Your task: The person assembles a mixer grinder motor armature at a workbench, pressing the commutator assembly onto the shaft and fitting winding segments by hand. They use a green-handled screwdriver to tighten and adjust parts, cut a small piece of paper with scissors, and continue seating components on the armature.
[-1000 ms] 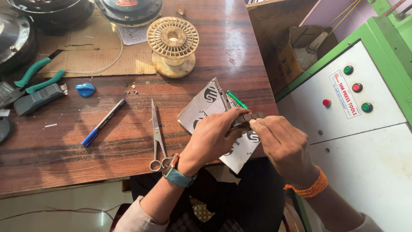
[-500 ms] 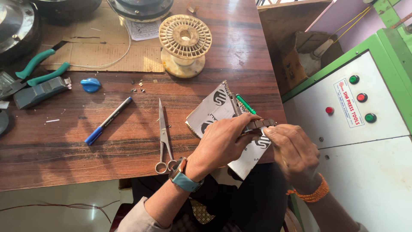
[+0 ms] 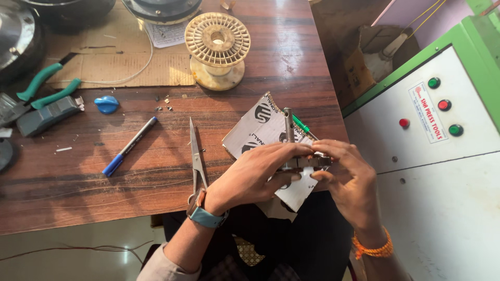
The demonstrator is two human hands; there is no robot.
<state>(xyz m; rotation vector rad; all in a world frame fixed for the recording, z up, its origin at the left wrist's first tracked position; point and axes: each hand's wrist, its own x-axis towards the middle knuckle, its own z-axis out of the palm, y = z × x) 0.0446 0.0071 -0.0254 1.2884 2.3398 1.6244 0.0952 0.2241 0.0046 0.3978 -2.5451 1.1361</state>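
Count: 1 metal part w/ shaft (image 3: 289,136), 1 printed card sheet (image 3: 260,130), 1 scissors (image 3: 197,156), 1 pen (image 3: 129,147), 1 plastic spool (image 3: 217,40), 1 green-handled pliers (image 3: 44,88), 1 blue blob (image 3: 107,104), 1 cardboard sheet (image 3: 120,65), 1 green-white cabinet (image 3: 442,156).

Landmark = card sheet, near edge of wooden table (image 3: 78,192).

Metal part: held over near-right half of card sheet, between both hands. Shaft is its long axis; runs roughly straight away from the person, free end pointing to far side of table. Body of part mostly hidden by fingers.

Left hand (image 3: 255,174): curled over near side of part, fingers closed on it; watch on wrist. Right hand (image 3: 349,174): fingers bent, pinching part's right end; orange band on wrist.

Scissors: just left of card sheet, blades closed, tips pointing away. Pen: further left, blue cap, lying diagonal. Spool: beyond card sheet, upright. Pliers and blue blob: far left.

Labels: card sheet is white, four-sided, w/ dark round logos and dark print. Cabinet, right of card sheet, carries a white rectangular label w/ red print, tilted; around it 4 round buttons, 2 green and 2 red. Small printed paper slip (image 3: 166,34) beyond the spool.
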